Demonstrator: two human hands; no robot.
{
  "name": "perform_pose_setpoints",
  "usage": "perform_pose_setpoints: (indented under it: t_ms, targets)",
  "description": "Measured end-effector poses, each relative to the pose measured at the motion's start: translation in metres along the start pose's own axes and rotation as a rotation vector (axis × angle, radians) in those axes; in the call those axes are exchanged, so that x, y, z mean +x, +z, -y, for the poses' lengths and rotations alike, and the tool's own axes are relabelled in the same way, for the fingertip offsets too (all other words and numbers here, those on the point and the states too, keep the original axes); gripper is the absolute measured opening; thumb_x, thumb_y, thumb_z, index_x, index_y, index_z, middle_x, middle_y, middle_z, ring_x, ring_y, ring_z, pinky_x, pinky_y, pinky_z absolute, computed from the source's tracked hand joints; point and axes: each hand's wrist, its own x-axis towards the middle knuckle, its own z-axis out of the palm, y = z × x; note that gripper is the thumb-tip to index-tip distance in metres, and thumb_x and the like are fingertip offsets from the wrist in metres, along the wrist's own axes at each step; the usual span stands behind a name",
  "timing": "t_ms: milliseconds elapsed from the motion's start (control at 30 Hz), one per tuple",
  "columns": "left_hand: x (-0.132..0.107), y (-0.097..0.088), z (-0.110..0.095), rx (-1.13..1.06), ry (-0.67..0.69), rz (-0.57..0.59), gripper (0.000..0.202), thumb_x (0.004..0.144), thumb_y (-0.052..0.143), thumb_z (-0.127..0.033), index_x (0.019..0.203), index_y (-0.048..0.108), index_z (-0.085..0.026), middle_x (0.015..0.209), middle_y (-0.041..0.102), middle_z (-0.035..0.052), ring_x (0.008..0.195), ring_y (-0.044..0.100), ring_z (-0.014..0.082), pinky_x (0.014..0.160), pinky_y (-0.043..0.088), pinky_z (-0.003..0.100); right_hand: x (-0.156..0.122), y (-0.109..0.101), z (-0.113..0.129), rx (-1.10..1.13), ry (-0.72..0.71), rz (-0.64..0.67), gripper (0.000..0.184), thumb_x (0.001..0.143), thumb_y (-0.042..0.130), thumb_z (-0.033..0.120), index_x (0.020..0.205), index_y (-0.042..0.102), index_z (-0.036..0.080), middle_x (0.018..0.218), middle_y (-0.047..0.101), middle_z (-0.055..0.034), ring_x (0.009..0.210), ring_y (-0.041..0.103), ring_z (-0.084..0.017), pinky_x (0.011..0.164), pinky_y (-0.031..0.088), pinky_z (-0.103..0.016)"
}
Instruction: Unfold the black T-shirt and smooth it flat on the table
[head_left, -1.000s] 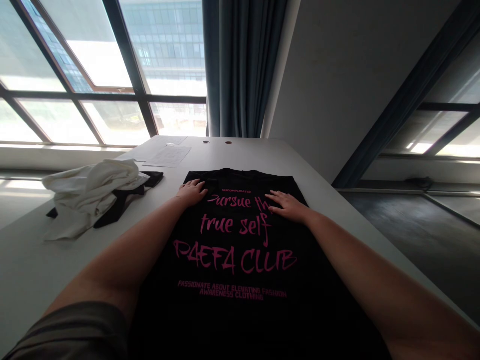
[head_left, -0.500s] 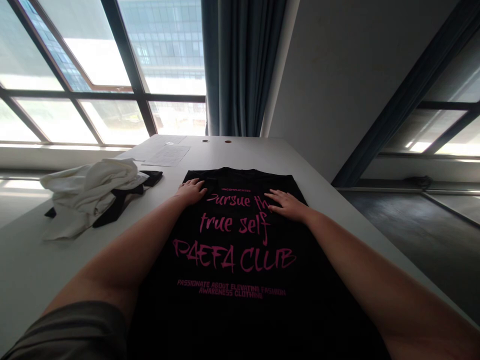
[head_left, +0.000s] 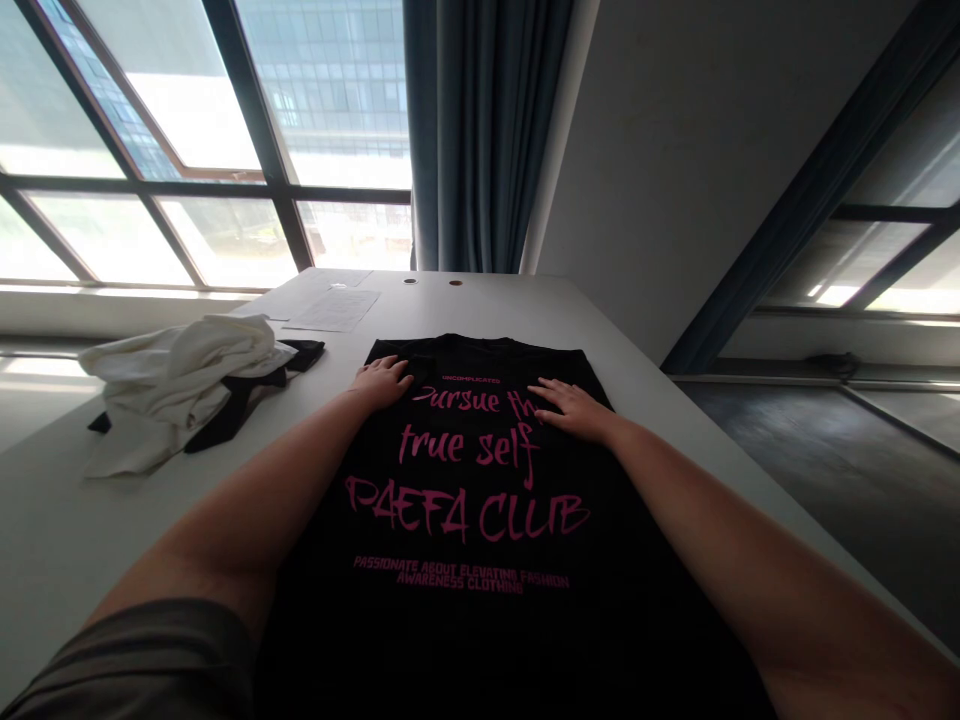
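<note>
A black T-shirt (head_left: 465, 530) with pink lettering lies flat on the white table (head_left: 60, 540), its sides folded in so it forms a long strip running away from me. My left hand (head_left: 381, 381) rests palm down on the shirt's far left part, fingers spread. My right hand (head_left: 574, 407) lies flat on the far right part, covering the end of the top line of lettering, fingers stretched out. Neither hand holds anything.
A heap of white cloth (head_left: 176, 385) over a black garment (head_left: 232, 415) sits on the table to the left. Sheets of paper (head_left: 334, 308) lie at the far end. Large windows, a dark curtain (head_left: 487, 130) and a wall stand beyond; the table's right edge drops to the floor.
</note>
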Motion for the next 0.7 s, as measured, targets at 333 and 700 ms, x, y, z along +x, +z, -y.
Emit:
perform_pose_setpoints:
  t_ms: [333,700]
  targets:
    - [-0.0003,-0.0003,0.0003,-0.009,0.002,-0.001,0.069,0.1,0.03,-0.062,0.159,0.04,-0.029,0.17,0.031,0.0059,0.155,0.028,0.031,0.126,0.026,0.053,0.0006,-0.0005,0.0016,0.005,0.011,0.016,0.074,0.1,0.04,0.068,0.163,0.035,0.032,0.172,0.023,-0.0079,0.157,0.021,-0.036,0.126,0.018,-0.061]
    - [0.0012,0.0014,0.002,-0.009,0.007,-0.004,0.069,0.1,0.03,-0.063,0.159,0.04,-0.029,0.17,0.031,0.0054,0.155,0.028,0.0311,0.126,0.026,0.053,0.0013,0.0009,0.0,-0.009,0.004,-0.002,0.072,0.1,0.04,0.067,0.163,0.036,0.032,0.171,0.025,-0.0065,0.157,0.024,-0.037,0.126,0.021,-0.061]
